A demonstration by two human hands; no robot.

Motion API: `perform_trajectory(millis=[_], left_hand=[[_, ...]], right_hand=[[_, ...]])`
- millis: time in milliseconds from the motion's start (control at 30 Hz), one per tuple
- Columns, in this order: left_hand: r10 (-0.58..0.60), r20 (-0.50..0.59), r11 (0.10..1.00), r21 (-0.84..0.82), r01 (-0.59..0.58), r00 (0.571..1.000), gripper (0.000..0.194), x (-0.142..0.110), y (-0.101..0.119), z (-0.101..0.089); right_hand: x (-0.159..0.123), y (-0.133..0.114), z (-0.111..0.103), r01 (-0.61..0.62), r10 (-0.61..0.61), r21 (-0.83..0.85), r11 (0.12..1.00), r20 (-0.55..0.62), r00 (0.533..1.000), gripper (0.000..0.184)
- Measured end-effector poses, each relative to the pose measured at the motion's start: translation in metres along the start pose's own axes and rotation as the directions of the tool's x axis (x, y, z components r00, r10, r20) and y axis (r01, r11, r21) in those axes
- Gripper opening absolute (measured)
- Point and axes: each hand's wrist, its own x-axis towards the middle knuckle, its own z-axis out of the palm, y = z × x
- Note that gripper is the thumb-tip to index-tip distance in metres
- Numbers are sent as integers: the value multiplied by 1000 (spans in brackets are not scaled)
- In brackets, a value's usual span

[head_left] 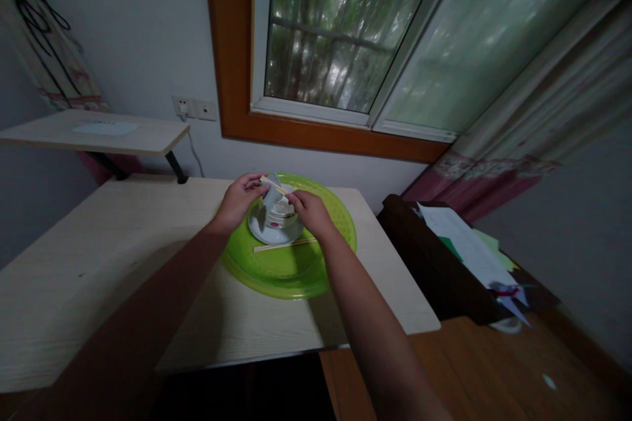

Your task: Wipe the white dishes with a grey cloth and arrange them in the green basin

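Observation:
My left hand (241, 202) has its fingers closed at a greyish see-through wrapper (271, 197), beside the far end of a pair of pale wooden chopsticks (275, 185). Pinched in my right hand (311, 212) is the near end of those chopsticks. Below both hands, several white bowls (281, 221) are stacked on a white plate (269, 235). The plate rests on a round green tray (306, 286). Another pair of chopsticks (276, 247) lies on the tray in front of the plate; my right wrist covers its right end.
The tray stands on a pale wooden table (192, 316). To the left is a raised shelf (153, 138) with dark legs and a sheet of paper on it. Beyond the table's right edge, a dark brown piece of furniture (434, 263) holds papers. A window (340, 33) is ahead.

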Motion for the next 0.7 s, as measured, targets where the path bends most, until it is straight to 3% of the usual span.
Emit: perform_trajectory(millis=[233, 533, 700], left_hand=[[33, -18, 999, 37, -32, 999, 40, -1, 1, -1], [57, -189, 998, 32, -52, 980, 38, 8, -3, -7], [43, -269, 995, -71, -64, 962, 38, 10, -4, -12]], right_hand=[[2, 0, 3, 40, -39, -37, 999, 36, 999, 38], [2, 3, 4, 17, -15, -64, 998, 20, 1000, 34], [2, 4, 0, -26, 24, -44, 999, -30, 999, 33]])
